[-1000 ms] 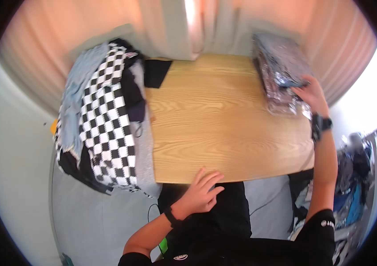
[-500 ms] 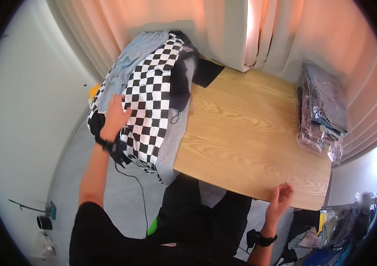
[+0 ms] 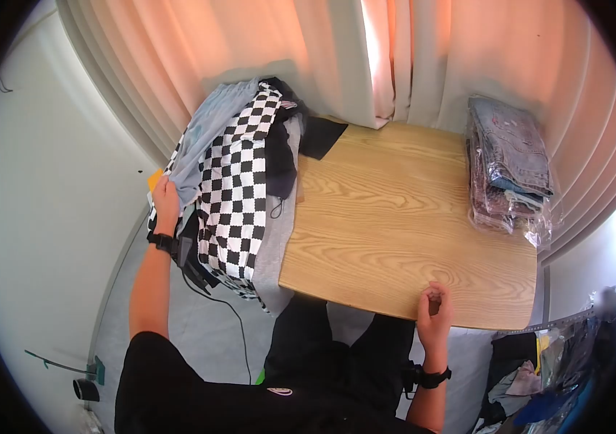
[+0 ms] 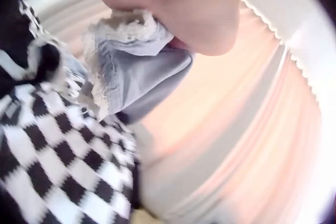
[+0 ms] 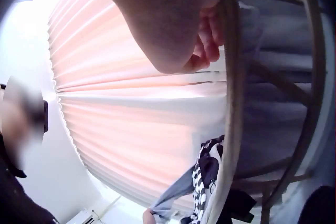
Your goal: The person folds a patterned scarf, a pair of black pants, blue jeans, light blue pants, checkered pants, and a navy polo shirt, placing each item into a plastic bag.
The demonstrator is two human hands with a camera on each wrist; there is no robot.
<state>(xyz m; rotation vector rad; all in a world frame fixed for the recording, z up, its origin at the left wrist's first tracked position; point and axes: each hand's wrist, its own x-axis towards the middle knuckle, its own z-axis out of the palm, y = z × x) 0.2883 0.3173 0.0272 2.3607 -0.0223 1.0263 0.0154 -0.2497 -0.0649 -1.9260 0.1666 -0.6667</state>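
Note:
On the left of the table lies a heap of clothes, with a light blue garment (image 3: 214,119) on top of it. My left hand (image 3: 167,201) pinches the near end of this garment, and its frayed whitish hem (image 4: 100,71) sticks out beside the fingers in the left wrist view. A black-and-white checkered garment (image 3: 234,188) lies right next to it, and a grey one (image 3: 277,249) shows along the heap's right side. Over the table's front edge my right hand (image 3: 435,318) hangs with loosely curled fingers, holding nothing.
Folded denim in clear plastic bags (image 3: 511,155) is stacked at the back right of the wooden table (image 3: 380,224). A black flat piece (image 3: 322,137) lies by the heap. Curtains (image 3: 438,65) hang behind, and more clothes (image 3: 518,387) lie low at the right.
My left hand has gone from the table's front edge to the heap and taken hold of the light blue garment. My right hand has left the bagged stack for the front edge.

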